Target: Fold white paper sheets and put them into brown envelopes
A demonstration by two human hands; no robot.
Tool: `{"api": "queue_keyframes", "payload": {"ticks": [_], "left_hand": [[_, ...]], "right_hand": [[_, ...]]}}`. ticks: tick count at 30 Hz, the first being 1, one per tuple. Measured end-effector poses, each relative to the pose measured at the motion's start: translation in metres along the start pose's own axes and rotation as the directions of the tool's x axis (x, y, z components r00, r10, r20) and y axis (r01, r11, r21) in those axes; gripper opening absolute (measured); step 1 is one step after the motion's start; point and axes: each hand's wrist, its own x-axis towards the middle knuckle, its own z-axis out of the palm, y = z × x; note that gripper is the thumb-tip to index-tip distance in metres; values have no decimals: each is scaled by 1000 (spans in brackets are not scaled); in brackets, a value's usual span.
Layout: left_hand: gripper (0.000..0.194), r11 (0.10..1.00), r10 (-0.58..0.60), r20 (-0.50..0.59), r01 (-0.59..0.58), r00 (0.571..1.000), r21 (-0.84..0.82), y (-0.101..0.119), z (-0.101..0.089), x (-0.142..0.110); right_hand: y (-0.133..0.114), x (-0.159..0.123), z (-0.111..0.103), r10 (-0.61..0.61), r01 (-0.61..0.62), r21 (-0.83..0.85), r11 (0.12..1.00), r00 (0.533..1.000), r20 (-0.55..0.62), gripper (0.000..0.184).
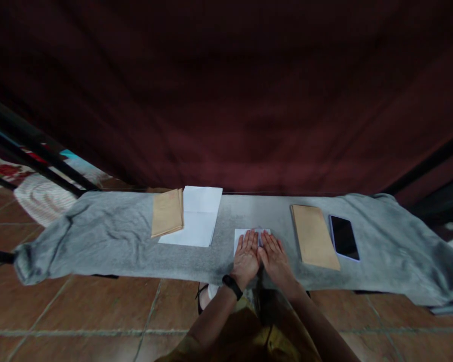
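Observation:
Both my hands lie flat, side by side, on a small white sheet of paper [237,235], which seems to be folded. My left hand [246,256] covers its left and middle part, fingers stretched out and pointing away from me. My right hand [275,259] rests on the right part, palm down, with its fingers extended too. Most of the paper is hidden under them. To the left lies a stack of larger white paper [200,216], partly beneath several brown envelopes [167,213]. On the right is a stack of longer brown envelopes [315,236].
A grey cloth [117,231] covers the narrow bench and hangs wrinkled at both ends. A phone [344,237] lies beyond the right envelopes. A dark red curtain [226,110] hangs behind the bench, with black bars [33,156] at the left. Brown tiles [98,311] form the floor.

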Motion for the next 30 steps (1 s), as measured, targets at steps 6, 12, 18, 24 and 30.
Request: {"api": "queue_keyframes", "payload": {"ticks": [6,12,18,24,30], "left_hand": [[60,999,-40,-4,40,999,31,-16,-1,1],[60,994,-102,-65,104,993,37,-35,-6,-6],[59,988,-145,-85,148,986,35,-43,-11,-15],[58,980,-192,-129,197,973,31,-45,-11,-19],[53,940,-341,-229,322,912,-115,-42,-5,-15]], "right_hand": [[-10,24,17,-10,11,-15,1000,1000,16,53],[-6,17,20,-16,14,-37,999,998,-54,53],[5,8,12,32,-37,-63,997,996,-81,53],[19,-3,7,26,-37,-103,994,995,-100,56],[21,-7,12,37,-54,-105,993,987,-153,59]]}}
